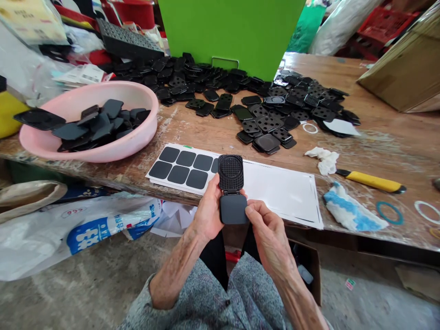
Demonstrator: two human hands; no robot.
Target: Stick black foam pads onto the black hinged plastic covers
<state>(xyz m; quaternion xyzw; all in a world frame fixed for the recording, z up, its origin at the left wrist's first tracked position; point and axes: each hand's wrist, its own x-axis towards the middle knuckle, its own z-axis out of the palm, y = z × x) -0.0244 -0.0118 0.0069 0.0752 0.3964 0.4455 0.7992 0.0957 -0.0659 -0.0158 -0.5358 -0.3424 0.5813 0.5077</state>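
My left hand [210,211] is closed around a small hinged black plastic case [231,173], which is folded open. Its upper half has a grid pattern with a ring. The lower half carries a smooth dark grey square face [234,210], similar to the stickers on the sheet. At the right edge of that face, my right hand [266,224] pinches with thumb and forefinger. Just behind the case lies a white sheet with rounded square dark stickers [178,174], partly covered by my left hand and the case. A blank white backing sheet [282,190] extends to the right.
A pink basin [137,142] holds dark pieces at left. Many black cases [264,121] are heaped along the back, before a green box [230,32]. A yellow-handled cutter [373,180], crumpled tissue [325,160], a blue-and-white wad [352,208] and rings lie at right.
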